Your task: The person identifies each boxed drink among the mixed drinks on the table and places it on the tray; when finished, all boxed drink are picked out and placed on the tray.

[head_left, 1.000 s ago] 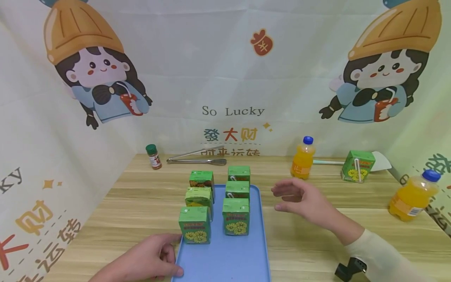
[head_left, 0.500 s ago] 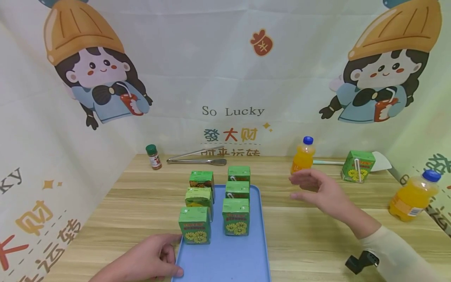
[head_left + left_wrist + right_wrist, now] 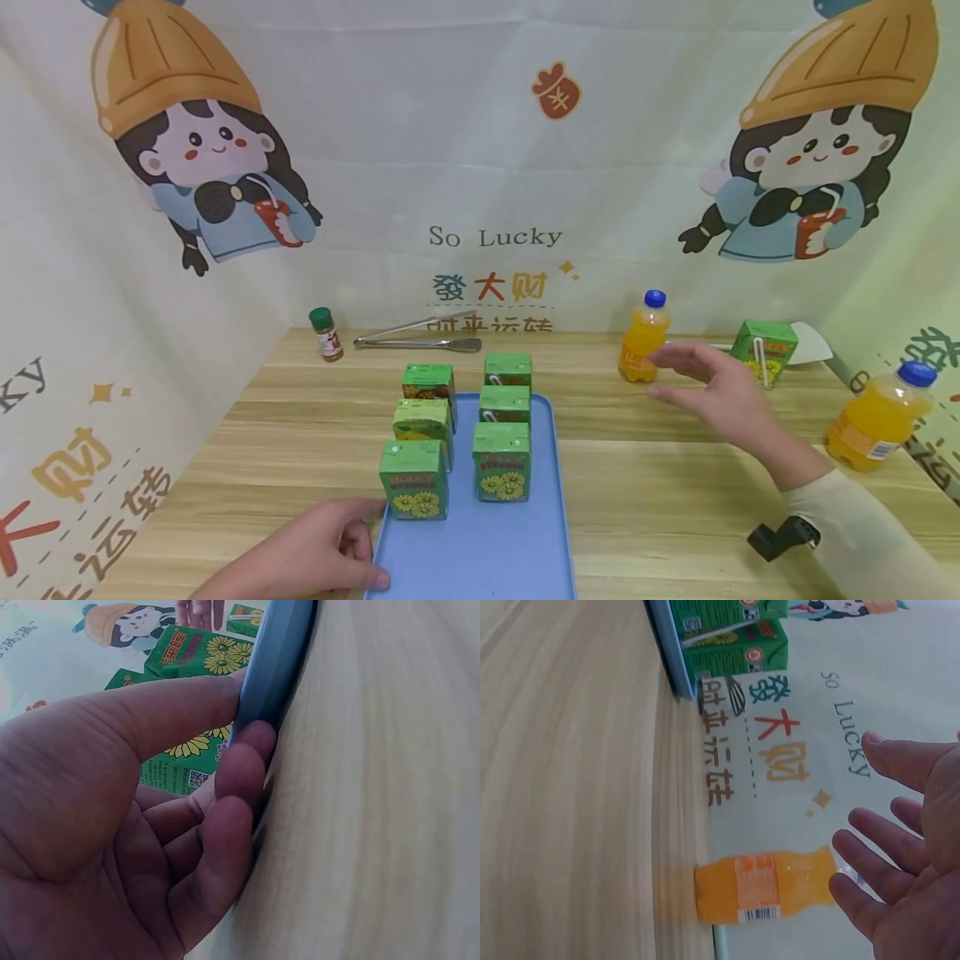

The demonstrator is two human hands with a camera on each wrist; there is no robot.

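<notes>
My left hand [image 3: 318, 542] grips the left edge of the blue tray [image 3: 487, 554]. In the left wrist view its thumb lies on the rim and its fingers curl against the tray's side [image 3: 276, 667]. Green drink cartons stand in two rows on the tray, the nearest being a left carton [image 3: 414, 482] and a right carton [image 3: 502, 463]. My right hand [image 3: 716, 392] is in the air right of the tray, fingers apart and holding nothing. It is near an orange drink bottle [image 3: 642, 342] with a blue cap and partly covers a green carton [image 3: 772, 342] behind it.
Another orange drink bottle [image 3: 870, 421] stands at the far right. A white-headed spatula [image 3: 812, 343] lies behind the separate carton. Metal tongs [image 3: 420, 342] and a green-capped spice jar [image 3: 327, 335] are at the back left. A printed cloth hangs behind the wooden table.
My right hand has moved right and farther back, from beside the tray to near the orange bottle and lone carton. My left hand and the tray have stayed in place.
</notes>
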